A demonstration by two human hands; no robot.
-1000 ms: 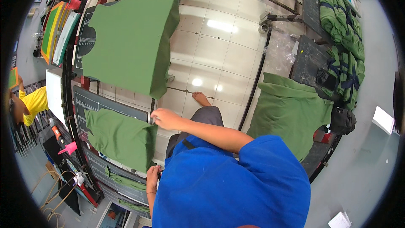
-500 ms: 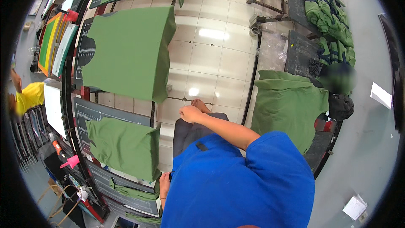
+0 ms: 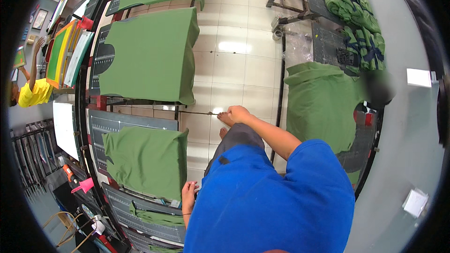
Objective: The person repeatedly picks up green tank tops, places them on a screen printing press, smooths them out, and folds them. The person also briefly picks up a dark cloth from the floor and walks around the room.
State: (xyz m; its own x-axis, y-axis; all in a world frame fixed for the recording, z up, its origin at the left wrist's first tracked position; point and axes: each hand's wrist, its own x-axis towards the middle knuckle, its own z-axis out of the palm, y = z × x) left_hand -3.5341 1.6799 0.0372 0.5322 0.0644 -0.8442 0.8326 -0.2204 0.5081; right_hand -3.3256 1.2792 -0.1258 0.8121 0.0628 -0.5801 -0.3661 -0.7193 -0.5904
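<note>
My right hand (image 3: 237, 113) is held in front of me above the tiled floor, its fingers curled in and nothing showing in them. Low at my left side hangs my left hand (image 3: 189, 194), fingers loosely bent and a little apart, with no object visible in it. Nearest to it is a rumpled green shirt piece (image 3: 146, 161) on a dark printing board (image 3: 133, 121). Beyond that, another green shirt piece (image 3: 147, 58) lies smoothly spread over its board. To my right, a green cloth heap (image 3: 318, 105) drapes over the other bench.
A white tiled aisle (image 3: 227, 68) runs between the two benches. Tied green bundles (image 3: 349, 7) lie at the far right. Framed screens (image 3: 61, 54) and a pink scoop-like tool (image 3: 83, 185) are on the left rack. Beyond it is a person in a yellow shirt (image 3: 35, 93).
My view has shifted along the aisle and a bare foot has stepped. My right hand has swung right and slightly forward; the person in yellow now has an arm raised.
</note>
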